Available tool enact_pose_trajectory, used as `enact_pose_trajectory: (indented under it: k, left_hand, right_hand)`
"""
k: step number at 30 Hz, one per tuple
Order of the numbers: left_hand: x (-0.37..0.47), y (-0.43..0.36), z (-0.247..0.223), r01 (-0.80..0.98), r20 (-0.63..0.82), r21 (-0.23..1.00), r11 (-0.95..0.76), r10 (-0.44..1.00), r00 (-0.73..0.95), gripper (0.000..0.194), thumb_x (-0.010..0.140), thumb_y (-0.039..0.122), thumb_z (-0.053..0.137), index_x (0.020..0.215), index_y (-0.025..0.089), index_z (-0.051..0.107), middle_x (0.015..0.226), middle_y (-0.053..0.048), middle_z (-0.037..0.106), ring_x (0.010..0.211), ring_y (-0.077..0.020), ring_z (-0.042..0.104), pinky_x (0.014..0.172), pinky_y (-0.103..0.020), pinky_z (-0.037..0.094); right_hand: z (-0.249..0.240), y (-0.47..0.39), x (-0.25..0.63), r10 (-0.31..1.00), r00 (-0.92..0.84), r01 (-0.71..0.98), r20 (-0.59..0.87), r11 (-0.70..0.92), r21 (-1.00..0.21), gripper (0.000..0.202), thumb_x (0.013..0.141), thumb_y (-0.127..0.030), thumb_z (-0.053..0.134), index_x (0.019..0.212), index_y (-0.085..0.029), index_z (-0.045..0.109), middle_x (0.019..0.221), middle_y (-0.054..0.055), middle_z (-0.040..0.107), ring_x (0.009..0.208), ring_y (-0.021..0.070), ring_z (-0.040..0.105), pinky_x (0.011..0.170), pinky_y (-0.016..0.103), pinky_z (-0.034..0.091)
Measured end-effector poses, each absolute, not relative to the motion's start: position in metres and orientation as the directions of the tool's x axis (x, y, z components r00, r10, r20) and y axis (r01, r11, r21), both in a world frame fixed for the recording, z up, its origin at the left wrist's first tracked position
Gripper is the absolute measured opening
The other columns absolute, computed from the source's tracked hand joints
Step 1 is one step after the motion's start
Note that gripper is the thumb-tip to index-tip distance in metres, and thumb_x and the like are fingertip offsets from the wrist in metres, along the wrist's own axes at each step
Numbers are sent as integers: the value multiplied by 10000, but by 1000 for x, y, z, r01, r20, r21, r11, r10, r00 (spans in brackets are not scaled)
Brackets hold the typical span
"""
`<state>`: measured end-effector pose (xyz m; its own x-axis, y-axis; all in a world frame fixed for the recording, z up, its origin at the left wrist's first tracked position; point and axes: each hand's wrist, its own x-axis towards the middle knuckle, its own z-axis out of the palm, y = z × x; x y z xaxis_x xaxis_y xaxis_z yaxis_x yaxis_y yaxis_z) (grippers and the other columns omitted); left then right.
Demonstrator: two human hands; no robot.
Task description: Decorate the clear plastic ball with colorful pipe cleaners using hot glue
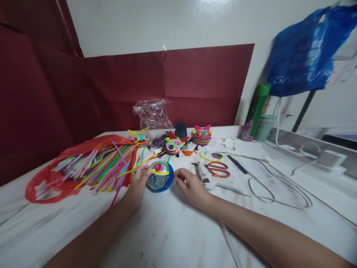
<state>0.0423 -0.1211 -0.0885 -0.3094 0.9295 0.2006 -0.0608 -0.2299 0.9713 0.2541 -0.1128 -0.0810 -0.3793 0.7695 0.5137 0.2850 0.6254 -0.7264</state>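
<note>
Between my two hands is a round craft piece (158, 180), clear and greyish with a blue rim and a red, white, green and yellow eye shape on its upper part. My left hand (139, 179) is closed on its left edge, thumb and fingers pinching there. At the right edge, my right hand (188, 182) has its fingertips curled together by the blue rim; whether something small is pinched there cannot be seen. Behind the piece stand decorated animal-face crafts: a multicoloured one (174, 146), a pink one (203, 134) and a yellow-eared one (140, 137).
A red plastic bag (35, 186) with many coloured pipe cleaners (104, 167) lies left. To the right are a glue gun (203, 173), orange-handled scissors (219, 169), a dark-handled tool (237, 164) and looping cables. A green spray can (255, 113), cup (265, 127) and power strip (315, 162) stand farther right.
</note>
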Motion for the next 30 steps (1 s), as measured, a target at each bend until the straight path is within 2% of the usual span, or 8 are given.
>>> enact_pose_trajectory:
  k: [12,17,21,24,30]
  left_hand:
    - [46,-124,-83,-74,185,974,-215,939,-288,482,628,514,732,945,197,554,820,1,605,760,-176,599,652,-268,452]
    - [52,-129,-78,4,220,974,-228,931,-292,466,644,500,707,950,193,537,876,-13,613,808,-182,600,697,-278,456]
    - [60,-135,-75,83,305,952,-293,909,-283,442,638,470,702,938,194,532,904,-30,624,846,-201,612,732,-299,474]
    - [64,-138,-78,112,336,942,-317,905,-261,418,665,438,692,969,205,527,963,-42,630,877,-211,630,750,-311,488]
    - [63,-137,-87,127,364,930,-344,905,-218,409,705,400,687,1021,207,513,1021,-57,629,909,-218,639,756,-311,500]
  right_hand:
    - [-81,-115,255,684,-419,314,597,726,-611,275,842,-111,489,1099,-189,550,982,82,604,835,185,576,775,347,501]
    - [-75,-118,256,646,-426,309,634,762,-569,406,824,-97,499,1214,-211,521,1136,118,551,1052,235,541,861,391,502]
    - [-70,-123,257,591,-463,318,660,807,-498,492,816,-130,539,1296,-217,473,1219,134,504,1160,263,484,985,454,445]
    - [-69,-126,257,547,-489,338,679,837,-431,503,815,-158,557,1308,-205,466,1241,144,489,1178,277,468,1013,475,426]
    - [-69,-129,256,509,-509,392,694,855,-339,449,825,-172,555,1270,-147,503,1226,179,500,1142,293,477,970,478,463]
